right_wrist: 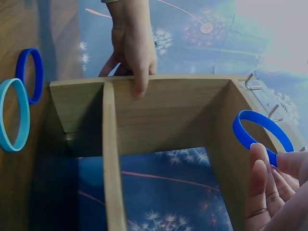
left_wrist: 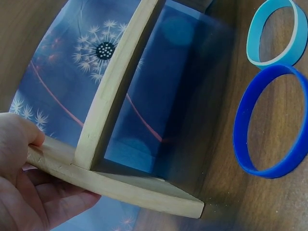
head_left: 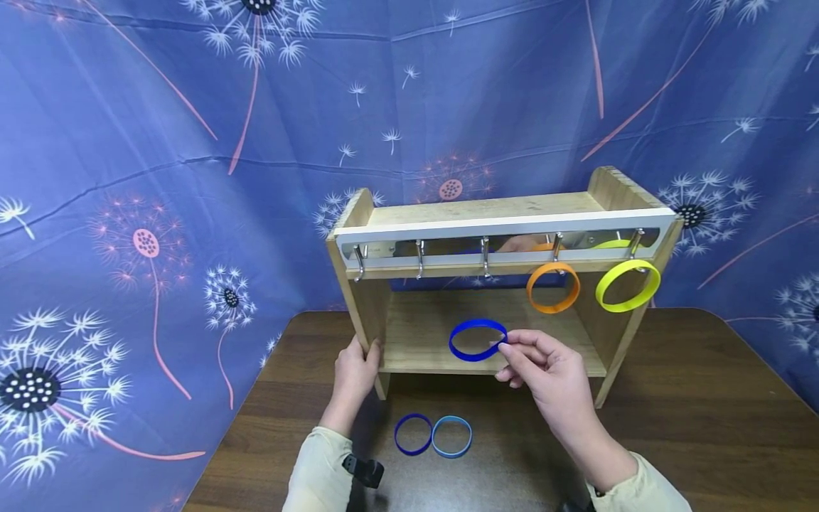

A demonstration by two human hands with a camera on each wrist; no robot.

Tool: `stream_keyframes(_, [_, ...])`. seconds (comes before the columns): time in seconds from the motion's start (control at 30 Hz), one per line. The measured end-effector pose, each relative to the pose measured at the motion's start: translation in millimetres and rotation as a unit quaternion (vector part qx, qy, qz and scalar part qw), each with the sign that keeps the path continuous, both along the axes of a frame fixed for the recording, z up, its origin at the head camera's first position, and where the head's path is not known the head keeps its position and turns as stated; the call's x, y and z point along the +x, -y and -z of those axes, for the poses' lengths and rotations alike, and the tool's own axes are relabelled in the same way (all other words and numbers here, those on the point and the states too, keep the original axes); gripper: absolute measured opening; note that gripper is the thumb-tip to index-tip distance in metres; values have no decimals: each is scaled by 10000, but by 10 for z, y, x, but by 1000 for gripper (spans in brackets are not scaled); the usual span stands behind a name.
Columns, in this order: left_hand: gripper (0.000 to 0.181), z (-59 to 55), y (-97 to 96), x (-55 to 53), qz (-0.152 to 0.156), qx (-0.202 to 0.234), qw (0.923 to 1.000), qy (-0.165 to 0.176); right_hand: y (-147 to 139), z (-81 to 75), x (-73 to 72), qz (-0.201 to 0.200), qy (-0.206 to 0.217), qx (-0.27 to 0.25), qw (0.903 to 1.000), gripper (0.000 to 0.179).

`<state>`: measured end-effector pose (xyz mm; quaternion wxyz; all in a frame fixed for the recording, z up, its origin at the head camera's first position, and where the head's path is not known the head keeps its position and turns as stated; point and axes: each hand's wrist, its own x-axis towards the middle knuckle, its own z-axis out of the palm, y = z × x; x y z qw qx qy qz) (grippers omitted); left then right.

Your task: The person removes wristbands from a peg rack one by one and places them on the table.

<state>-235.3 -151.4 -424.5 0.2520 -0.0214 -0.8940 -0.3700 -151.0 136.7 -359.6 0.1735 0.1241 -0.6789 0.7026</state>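
A blue silicone wristband (head_left: 456,350) is pinched between thumb and fingers of my right hand (head_left: 552,373), in front of the wooden rack's lower shelf. My left hand (head_left: 355,366) grips the left side panel of the wooden rack (head_left: 358,313); in the left wrist view its thumb and fingers lie on either side of the panel. Along the rack's front rail (head_left: 448,229) runs a row of metal hooks. An orange wristband (head_left: 532,288) and a yellow wristband (head_left: 654,288) hang from the two hooks at the right. The hooks to their left carry nothing.
On the table (head_left: 269,427) before the rack lie a dark blue wristband (head_left: 397,435) and a light blue wristband (head_left: 470,435), side by side and touching. A blue dandelion-print cloth (head_left: 288,128) hangs behind the rack.
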Motion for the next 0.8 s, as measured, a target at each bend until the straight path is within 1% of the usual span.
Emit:
stream_keyframes(0.3, [19,-20,-7,14,-36,41,10000,77,-47,168,28,-10,247,110,9996,15])
stream_keyframes(0.53, [19,-7,5,-1,-20,21,10000,59,-81,303,46,-2,357,232,9991,15])
stream_keyframes(0.8, [18,2,11,-7,-14,48,9999,96,-107,444,55,146,466,425,9979,15])
